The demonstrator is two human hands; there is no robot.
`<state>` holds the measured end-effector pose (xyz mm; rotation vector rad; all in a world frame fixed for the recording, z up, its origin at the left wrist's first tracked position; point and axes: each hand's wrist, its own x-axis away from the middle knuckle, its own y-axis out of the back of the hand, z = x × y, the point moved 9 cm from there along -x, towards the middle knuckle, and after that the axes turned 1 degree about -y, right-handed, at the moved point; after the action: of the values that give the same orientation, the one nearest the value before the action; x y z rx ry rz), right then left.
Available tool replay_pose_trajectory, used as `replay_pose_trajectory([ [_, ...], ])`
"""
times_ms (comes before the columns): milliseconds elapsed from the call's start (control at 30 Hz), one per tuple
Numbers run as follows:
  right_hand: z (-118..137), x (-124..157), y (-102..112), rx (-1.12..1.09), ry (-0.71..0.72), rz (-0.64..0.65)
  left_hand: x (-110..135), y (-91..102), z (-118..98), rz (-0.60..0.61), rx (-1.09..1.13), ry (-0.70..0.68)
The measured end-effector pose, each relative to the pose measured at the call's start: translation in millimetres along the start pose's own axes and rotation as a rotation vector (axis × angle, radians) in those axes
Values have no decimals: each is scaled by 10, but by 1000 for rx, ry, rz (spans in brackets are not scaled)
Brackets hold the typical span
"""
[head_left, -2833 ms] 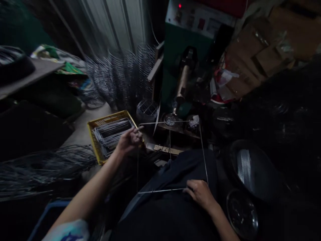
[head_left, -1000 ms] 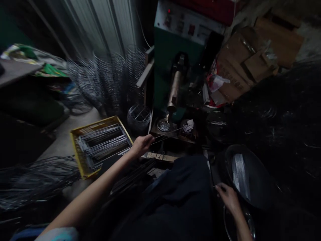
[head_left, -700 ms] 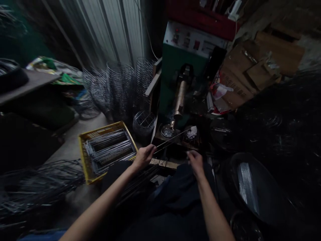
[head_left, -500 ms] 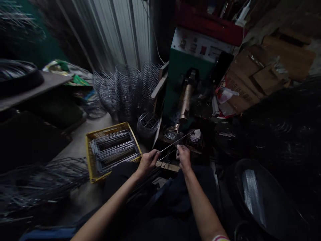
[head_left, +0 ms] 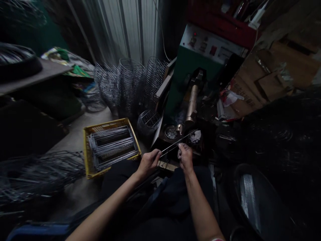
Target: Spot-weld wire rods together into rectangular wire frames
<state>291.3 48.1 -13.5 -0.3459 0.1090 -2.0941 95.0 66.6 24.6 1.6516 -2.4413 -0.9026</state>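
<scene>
My left hand [head_left: 149,161] is closed on one end of a thin metal wire frame [head_left: 172,146], whose two long sides run up and to the right. My right hand [head_left: 185,155] is pinched at the frame's near side, and its fingertips hide what they grip. The far end of the frame lies just below the tip of a brass-coloured rod [head_left: 192,105] that slants down from a green machine [head_left: 187,60]. Beside that tip sits a round dish of small metal bits [head_left: 171,132]. A crumpled white cloth or paper [head_left: 195,136] lies beyond the frame's end.
Left of my knees stands a yellow crate [head_left: 86,150] holding several wire frames. Wire mesh cylinders [head_left: 129,83] stand behind it. Loose wire pieces [head_left: 45,174] pile up at far left. On the right are a cardboard box [head_left: 244,97] and a black container with metal strips [head_left: 250,201].
My view has turned a little, so the machine appears farther right. Both hands keep hold of the wire frame; the right hand has shifted slightly against it.
</scene>
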Motion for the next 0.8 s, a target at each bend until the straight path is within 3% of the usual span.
replay_pose_trajectory([
  [800, 262, -113, -88, -59, 55, 69, -161, 65, -104, -60, -23, -55],
])
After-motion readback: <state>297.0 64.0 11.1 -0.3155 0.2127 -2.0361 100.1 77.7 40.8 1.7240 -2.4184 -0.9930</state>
